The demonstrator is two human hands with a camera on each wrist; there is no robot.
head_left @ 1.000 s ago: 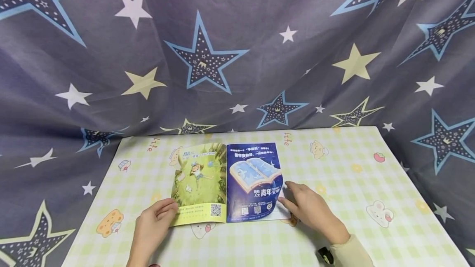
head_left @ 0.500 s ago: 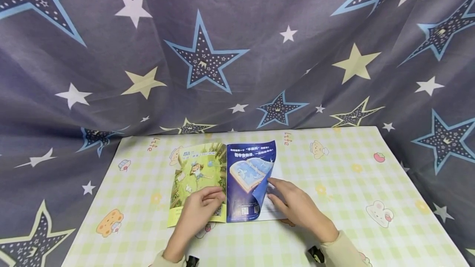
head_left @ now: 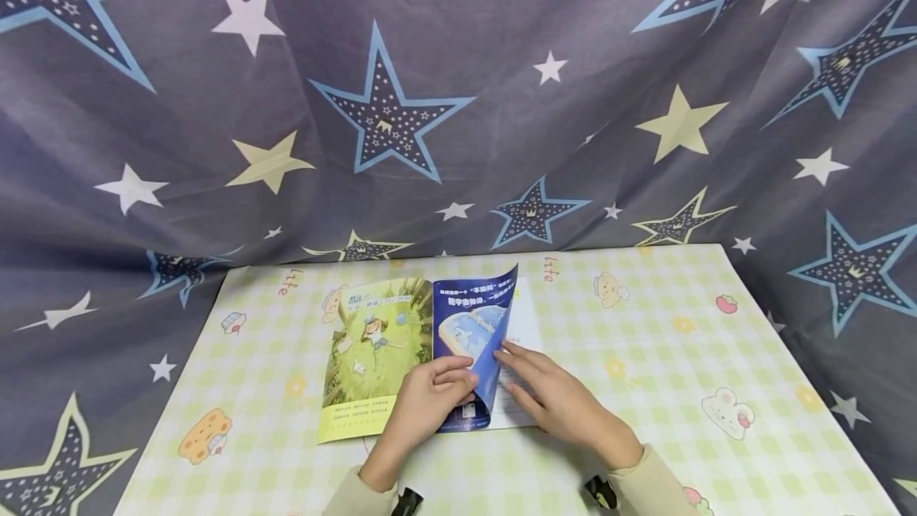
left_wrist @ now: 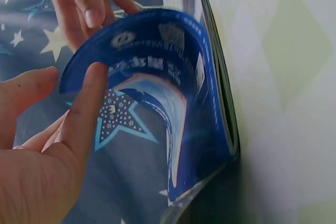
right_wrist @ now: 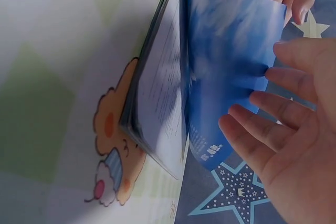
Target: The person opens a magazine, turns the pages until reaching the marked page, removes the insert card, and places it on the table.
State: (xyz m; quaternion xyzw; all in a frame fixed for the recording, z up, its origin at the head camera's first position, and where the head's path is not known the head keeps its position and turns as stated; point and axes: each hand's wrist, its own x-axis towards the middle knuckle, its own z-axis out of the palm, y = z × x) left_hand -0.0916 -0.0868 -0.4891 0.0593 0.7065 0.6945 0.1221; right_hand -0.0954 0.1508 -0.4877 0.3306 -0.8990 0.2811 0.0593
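An open magazine [head_left: 358,420] lies on the table, its left page green with a drawing of a child on grass. Its dark blue page [head_left: 458,313] stands lifted and curls leftward, baring a white printed page [head_left: 526,321] beneath. My right hand [head_left: 562,404] has its fingers lightly bent against the back of the blue page; in the right wrist view the fingertips [right_wrist: 257,98] touch it. My left hand [head_left: 426,400] hovers over the page's lower part, thumb and index finger apart near the curled edge in the left wrist view. Whether it touches the page is unclear.
The table [head_left: 645,388] wears a green checked cloth with cartoon animals, flowers and strawberries. Behind it hangs a dark curtain [head_left: 501,134] patterned with stars. Black straps [head_left: 600,492] sit at both wrists, beside pale sleeves.
The blue page has risen and curled further left, with my right hand following it. My left hand has moved right, from the left page's lower corner to the blue page.
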